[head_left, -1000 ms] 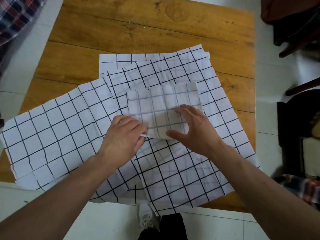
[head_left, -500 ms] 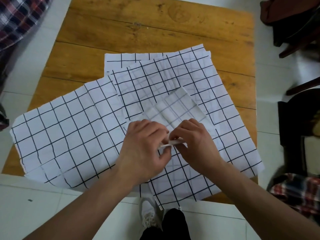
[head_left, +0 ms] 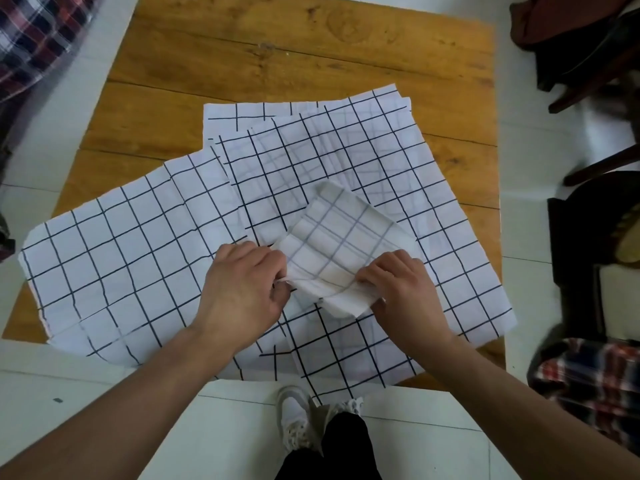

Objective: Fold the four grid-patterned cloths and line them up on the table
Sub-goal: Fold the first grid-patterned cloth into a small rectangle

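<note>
A small folded grid cloth with faint lines is lifted at its near edge above the spread cloths. My left hand pinches its near left corner. My right hand grips its near right edge with curled fingers. Under it lie flat white cloths with black grid lines: one spread to the left, one in the middle and right, and another showing at the back. They overlap on the wooden table.
The cloths hang over the table's near edge. My shoes stand on the white tiled floor below. Dark wooden chairs stand at the right, with plaid fabric at the lower right and more plaid fabric at the top left.
A second ago both hands pressed the folded cloth flat. They then drew together at its near edge, and now they have parted again, lifting that edge with the cloth turned at an angle.
</note>
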`<move>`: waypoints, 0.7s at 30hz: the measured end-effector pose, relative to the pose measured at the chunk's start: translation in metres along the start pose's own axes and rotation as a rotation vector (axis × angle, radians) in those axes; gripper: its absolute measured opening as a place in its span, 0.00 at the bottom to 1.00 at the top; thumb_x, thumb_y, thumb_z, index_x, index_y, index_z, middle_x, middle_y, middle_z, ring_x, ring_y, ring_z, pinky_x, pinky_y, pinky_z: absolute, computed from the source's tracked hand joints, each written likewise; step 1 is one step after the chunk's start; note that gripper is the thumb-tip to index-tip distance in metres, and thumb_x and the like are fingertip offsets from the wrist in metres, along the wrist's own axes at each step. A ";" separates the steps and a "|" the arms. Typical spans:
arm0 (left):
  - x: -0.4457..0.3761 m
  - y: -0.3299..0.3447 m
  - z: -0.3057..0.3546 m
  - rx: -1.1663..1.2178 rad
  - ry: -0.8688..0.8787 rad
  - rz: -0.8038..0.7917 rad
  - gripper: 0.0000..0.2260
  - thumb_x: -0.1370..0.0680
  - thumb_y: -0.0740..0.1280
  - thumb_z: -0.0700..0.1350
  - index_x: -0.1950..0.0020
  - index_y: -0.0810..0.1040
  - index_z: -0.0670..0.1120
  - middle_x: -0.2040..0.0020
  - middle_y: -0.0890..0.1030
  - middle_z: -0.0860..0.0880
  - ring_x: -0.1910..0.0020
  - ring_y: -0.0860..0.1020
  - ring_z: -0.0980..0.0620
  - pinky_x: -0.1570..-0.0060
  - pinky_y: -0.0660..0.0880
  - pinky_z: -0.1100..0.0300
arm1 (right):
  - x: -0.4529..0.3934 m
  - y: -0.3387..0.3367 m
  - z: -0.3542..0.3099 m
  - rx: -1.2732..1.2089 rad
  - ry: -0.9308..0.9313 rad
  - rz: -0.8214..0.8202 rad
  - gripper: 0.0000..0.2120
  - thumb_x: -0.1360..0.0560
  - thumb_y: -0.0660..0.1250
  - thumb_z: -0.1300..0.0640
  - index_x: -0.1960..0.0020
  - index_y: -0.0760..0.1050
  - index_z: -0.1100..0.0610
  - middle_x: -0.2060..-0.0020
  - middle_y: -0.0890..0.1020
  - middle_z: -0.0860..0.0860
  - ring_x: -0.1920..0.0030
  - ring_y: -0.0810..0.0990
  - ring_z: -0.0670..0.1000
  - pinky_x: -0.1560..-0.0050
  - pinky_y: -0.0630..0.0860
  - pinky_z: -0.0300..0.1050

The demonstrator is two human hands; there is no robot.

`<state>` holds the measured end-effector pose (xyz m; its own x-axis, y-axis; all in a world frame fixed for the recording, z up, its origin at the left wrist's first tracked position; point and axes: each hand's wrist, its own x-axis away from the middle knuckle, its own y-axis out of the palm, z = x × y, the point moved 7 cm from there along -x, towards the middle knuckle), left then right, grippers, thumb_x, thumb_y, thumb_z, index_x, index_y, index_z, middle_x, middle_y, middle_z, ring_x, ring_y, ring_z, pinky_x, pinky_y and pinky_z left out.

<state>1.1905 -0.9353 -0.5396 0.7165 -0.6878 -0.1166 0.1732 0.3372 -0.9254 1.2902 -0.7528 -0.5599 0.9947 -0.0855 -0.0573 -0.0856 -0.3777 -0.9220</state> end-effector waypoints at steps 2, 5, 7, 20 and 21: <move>0.007 -0.006 0.003 -0.020 -0.031 0.040 0.06 0.30 0.69 0.44 0.63 0.73 0.47 0.67 0.72 0.53 0.64 0.72 0.49 0.57 0.67 0.54 | -0.003 -0.001 0.000 -0.005 0.000 0.043 0.06 0.29 0.74 0.60 0.52 0.81 0.54 0.57 0.78 0.49 0.54 0.74 0.52 0.56 0.71 0.49; 0.018 -0.007 0.013 -0.012 -0.013 0.054 0.06 0.30 0.69 0.44 0.63 0.73 0.46 0.67 0.72 0.52 0.66 0.72 0.49 0.60 0.67 0.54 | -0.009 -0.003 0.005 -0.010 0.023 0.101 0.07 0.30 0.74 0.63 0.54 0.81 0.55 0.58 0.79 0.50 0.54 0.75 0.54 0.58 0.70 0.49; 0.023 -0.004 0.020 -0.010 0.007 0.037 0.06 0.31 0.69 0.44 0.64 0.73 0.46 0.67 0.72 0.52 0.66 0.71 0.49 0.60 0.65 0.56 | -0.011 -0.005 0.010 -0.003 0.030 0.099 0.13 0.36 0.76 0.65 0.54 0.81 0.56 0.56 0.79 0.51 0.52 0.75 0.55 0.57 0.70 0.49; 0.031 0.019 0.023 0.197 0.066 -0.073 0.08 0.33 0.74 0.43 0.59 0.76 0.49 0.60 0.76 0.56 0.58 0.73 0.53 0.52 0.64 0.61 | 0.009 0.002 0.033 -0.107 0.111 -0.015 0.16 0.36 0.78 0.66 0.50 0.83 0.57 0.55 0.81 0.52 0.53 0.77 0.53 0.52 0.77 0.50; 0.032 0.020 0.016 0.219 0.059 -0.089 0.08 0.32 0.74 0.44 0.57 0.76 0.49 0.58 0.78 0.56 0.54 0.74 0.53 0.50 0.66 0.60 | 0.008 0.001 0.032 -0.126 0.105 0.009 0.12 0.33 0.75 0.65 0.50 0.84 0.57 0.56 0.81 0.51 0.54 0.77 0.52 0.53 0.77 0.49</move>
<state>1.2282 -0.9405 -0.5558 0.6524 -0.7550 -0.0651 0.3803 0.4005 -0.8336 1.3002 -0.7242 -0.5737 0.9831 -0.1823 -0.0190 -0.1073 -0.4882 -0.8661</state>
